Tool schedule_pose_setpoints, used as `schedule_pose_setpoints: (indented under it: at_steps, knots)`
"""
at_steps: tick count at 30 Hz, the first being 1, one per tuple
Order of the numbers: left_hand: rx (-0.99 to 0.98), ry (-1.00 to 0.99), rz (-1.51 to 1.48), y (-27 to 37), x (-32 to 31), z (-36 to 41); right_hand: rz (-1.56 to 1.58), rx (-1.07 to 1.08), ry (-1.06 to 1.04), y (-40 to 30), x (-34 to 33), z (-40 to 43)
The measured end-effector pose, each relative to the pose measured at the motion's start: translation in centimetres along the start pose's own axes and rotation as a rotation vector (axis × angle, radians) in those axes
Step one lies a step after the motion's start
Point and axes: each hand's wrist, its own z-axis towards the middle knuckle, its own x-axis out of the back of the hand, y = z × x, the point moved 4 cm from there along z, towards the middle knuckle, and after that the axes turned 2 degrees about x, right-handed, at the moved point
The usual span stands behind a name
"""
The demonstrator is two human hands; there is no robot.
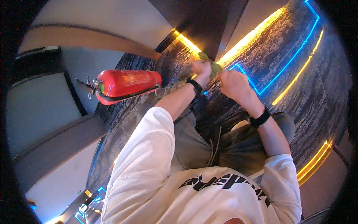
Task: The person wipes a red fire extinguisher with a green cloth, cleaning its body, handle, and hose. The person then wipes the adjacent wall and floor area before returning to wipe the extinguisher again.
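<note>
A crumpled green cloth-like piece [215, 68] spans the gap between my two hands, low against the foot of a dark panel. My left hand [202, 69] is closed on its left part, with a black band on the wrist. My right hand [235, 85] is closed at its lower right end, also with a black band at the wrist. Blur and my fingers hide much of the piece, so its exact kind cannot be told.
A red fire extinguisher [128, 85] with a black hose is to the left of my left forearm. The dark, glossy stone-look floor [304, 84] reflects yellow and blue light strips. A dark upright panel [201, 25] stands beyond my hands. My bent legs [193, 140] are below my arms.
</note>
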Motion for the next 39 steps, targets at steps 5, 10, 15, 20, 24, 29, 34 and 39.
schedule_pose_setpoints:
  at_steps: [5, 10, 15, 20, 24, 29, 34, 39]
  knots:
    - [-0.451, -0.72, -0.219, 4.5, -6.8, -8.9, -0.078, -0.111, -0.012, 2.0, 0.3, -0.8]
    - [0.202, -0.538, -0.417, 0.2, -5.6, -8.1, 0.107, -0.198, 0.083, 3.4, 1.8, 0.5]
    - [0.313, -0.364, -0.312, 4.0, -2.6, -11.6, 0.268, -0.397, 0.143, 7.2, -2.1, 0.7]
    - [0.539, -0.313, -0.582, 2.0, -0.7, -8.4, 0.952, -0.446, 0.069, 5.2, -7.9, 4.1]
    - [0.493, -0.3, -0.578, 3.8, -0.3, -7.8, 1.171, -0.613, 0.329, 6.5, -10.2, 4.5]
    - [0.202, -0.252, -0.278, 5.6, 1.2, -8.0, 1.502, -0.704, 0.419, 4.8, -11.7, 4.3]
    - [0.338, -0.177, -0.193, 9.3, 6.1, -10.0, 1.594, -0.633, 0.443, 0.5, -10.1, 5.1]
    - [0.366, -0.005, -0.516, 11.3, 14.4, -8.1, 1.41, -0.127, 0.283, -7.3, -6.7, 9.0]
